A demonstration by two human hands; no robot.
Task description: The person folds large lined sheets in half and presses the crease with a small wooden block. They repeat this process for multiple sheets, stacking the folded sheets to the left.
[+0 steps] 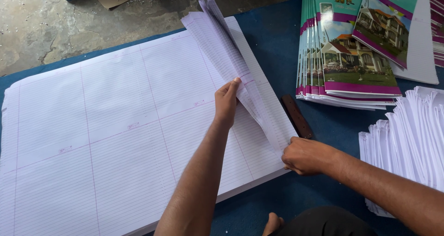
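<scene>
big stack of ruled sheets [115, 139] fills the left and centre of the frame, lying flat on a blue mat [277, 42]. step in hand looks like counting/fanning off a batch from the stack's right edge: a lifted wad of sheets [231, 55] stands curled up from centre toward top centre.

left hand [226, 102], mid-frame, fingers closed on the wad w/ thumb up against it. right hand [307, 156], lower right of centre, pinched shut at the stack's near right corner, prob. gripping the lower end of the same wad, though the fingertips are hidden so can't be sure. hands are apart, one at each end of the lifted edge.

dark wooden block [297, 117] lies just beside the stack's right edge. pile of covered notebooks [347, 55] top right; loose white paper pile [411, 139] at right.

next move, i'd judge, needs both grips held firm so the separated wad comes away together w/o dragging sheets below.
</scene>
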